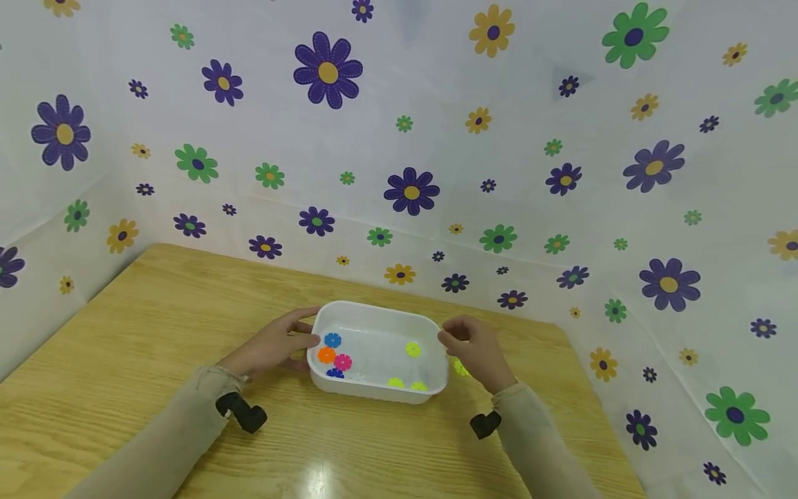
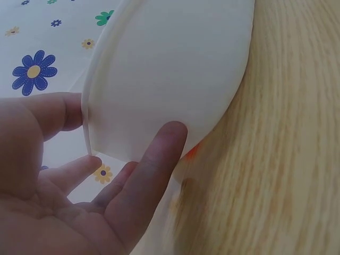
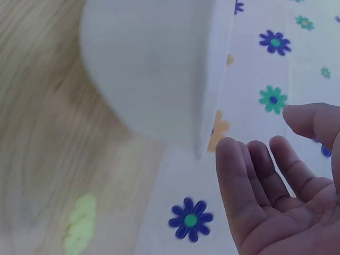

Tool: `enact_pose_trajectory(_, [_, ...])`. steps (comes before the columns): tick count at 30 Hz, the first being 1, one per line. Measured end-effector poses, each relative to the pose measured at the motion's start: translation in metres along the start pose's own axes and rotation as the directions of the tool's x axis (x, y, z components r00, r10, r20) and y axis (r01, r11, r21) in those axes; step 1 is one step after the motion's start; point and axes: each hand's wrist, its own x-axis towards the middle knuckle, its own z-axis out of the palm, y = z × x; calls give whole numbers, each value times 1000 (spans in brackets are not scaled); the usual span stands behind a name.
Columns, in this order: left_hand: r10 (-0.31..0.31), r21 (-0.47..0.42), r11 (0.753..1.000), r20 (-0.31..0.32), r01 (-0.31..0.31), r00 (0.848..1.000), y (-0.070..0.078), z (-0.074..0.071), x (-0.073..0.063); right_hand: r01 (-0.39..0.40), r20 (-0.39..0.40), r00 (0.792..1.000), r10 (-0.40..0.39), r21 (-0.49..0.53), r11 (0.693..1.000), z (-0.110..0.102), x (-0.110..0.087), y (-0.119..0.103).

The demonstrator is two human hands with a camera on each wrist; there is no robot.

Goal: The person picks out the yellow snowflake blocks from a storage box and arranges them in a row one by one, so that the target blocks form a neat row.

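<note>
A white plastic tub (image 1: 380,395) stands on the wooden table with several small notched plastic discs in it. At its left end lie a blue disc (image 1: 333,340), an orange disc (image 1: 327,355), a pink disc (image 1: 343,362) and a dark blue one. Yellow discs (image 1: 413,349) lie toward the right. My left hand (image 1: 283,341) holds the tub's left end, with the thumb at the rim. Beside the right end hovers my right hand (image 1: 475,350), its fingers loosely bent and apart from the tub in the right wrist view (image 3: 281,196).
A yellow-green disc (image 1: 461,368) lies on the table (image 1: 374,450) just right of the tub, partly behind the right hand. White cloth (image 1: 374,138) printed with flowers hangs behind the table and along both sides.
</note>
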Motion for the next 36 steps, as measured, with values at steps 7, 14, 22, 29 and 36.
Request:
enact_pose_trajectory(7, [-2, -7, 1000, 6, 2, 1000, -2, -1, 1, -17, 129, 992, 13, 31, 999, 20, 5, -20])
enact_pose_trajectory(14, [-15, -4, 1000, -4, 15, 1000, -3, -1, 1, -69, 252, 965, 74, -29, 997, 39, 12, -30])
enact_pose_trajectory(22, [7, 17, 1000, 6, -7, 1000, -2, 0, 0, -101, 284, 949, 135, -132, 986, 51, 16, -28])
enact_pose_trajectory(29, [14, 1, 1000, 11, -14, 1000, -1, -1, 1, -80, 277, 950, 143, -228, 970, 57, 20, -22])
enact_pose_trajectory(36, [7, 8, 1000, 20, -7, 1000, 1, 0, -1, -57, 277, 949, 152, -325, 944, 68, 28, -12])
